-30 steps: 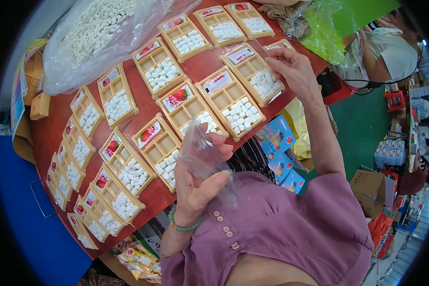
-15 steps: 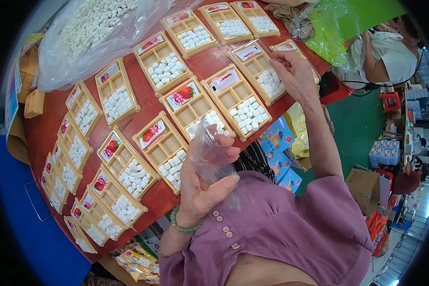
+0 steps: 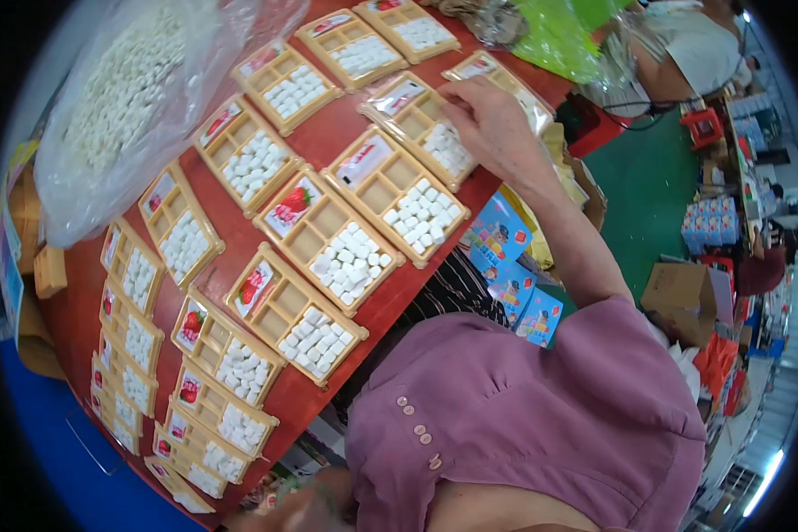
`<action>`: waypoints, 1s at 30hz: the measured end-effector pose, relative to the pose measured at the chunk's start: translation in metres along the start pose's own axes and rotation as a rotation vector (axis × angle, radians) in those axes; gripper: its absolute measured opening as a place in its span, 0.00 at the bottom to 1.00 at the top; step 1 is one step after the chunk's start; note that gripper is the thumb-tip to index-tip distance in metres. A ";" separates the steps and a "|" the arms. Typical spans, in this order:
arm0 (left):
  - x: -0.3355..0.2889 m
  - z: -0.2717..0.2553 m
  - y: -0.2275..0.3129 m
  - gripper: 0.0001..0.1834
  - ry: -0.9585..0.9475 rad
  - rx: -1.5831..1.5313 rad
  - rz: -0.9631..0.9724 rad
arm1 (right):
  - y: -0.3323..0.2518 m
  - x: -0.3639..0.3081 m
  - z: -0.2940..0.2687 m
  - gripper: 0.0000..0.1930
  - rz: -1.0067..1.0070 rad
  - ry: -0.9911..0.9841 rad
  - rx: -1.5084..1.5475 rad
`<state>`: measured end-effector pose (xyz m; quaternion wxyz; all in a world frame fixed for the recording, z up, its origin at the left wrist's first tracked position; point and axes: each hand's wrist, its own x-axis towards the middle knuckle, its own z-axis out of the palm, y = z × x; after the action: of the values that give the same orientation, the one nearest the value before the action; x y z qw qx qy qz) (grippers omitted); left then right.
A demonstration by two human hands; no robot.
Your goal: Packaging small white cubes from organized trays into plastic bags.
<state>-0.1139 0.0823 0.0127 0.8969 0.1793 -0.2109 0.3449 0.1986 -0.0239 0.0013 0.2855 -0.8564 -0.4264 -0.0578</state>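
Note:
A beige compartment tray with white marshmallow-like pieces in its near section lies at the table's right side. Over its right edge is my right hand, fingers bent and closed at the rim; the fingertips are partly hidden. My left hand is a blur at the lower edge, below the table, so its fingers and anything in them cannot be made out. Alongside lie more filled trays, one with a pale card and one with a strawberry picture. A glossy, clear-wrapped tray sits beyond my right hand.
A large clear plastic bag of white pieces lies at the far left. Several filled trays line the red table. Blue printed boxes stand below its right edge. Another person sits at the far right.
My left hand has dropped from above the trays to the lower edge; the clear bag it held no longer shows. My right hand stays at the same tray. The view has shifted.

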 end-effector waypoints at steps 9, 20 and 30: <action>-0.017 0.001 0.013 0.49 -0.031 -0.154 -0.125 | -0.033 -0.006 -0.032 0.10 -0.171 0.247 0.110; -0.017 0.000 0.037 0.47 -0.136 -0.296 -0.196 | -0.060 -0.032 -0.076 0.09 -0.055 0.278 0.109; -0.018 0.001 0.046 0.44 -0.243 -0.417 -0.172 | -0.054 -0.034 -0.070 0.08 -0.109 0.247 0.132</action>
<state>-0.1583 0.1042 0.0127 0.9085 0.0481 -0.3678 0.1925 0.1458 -0.0599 0.0718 0.3878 -0.7977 -0.4367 -0.1499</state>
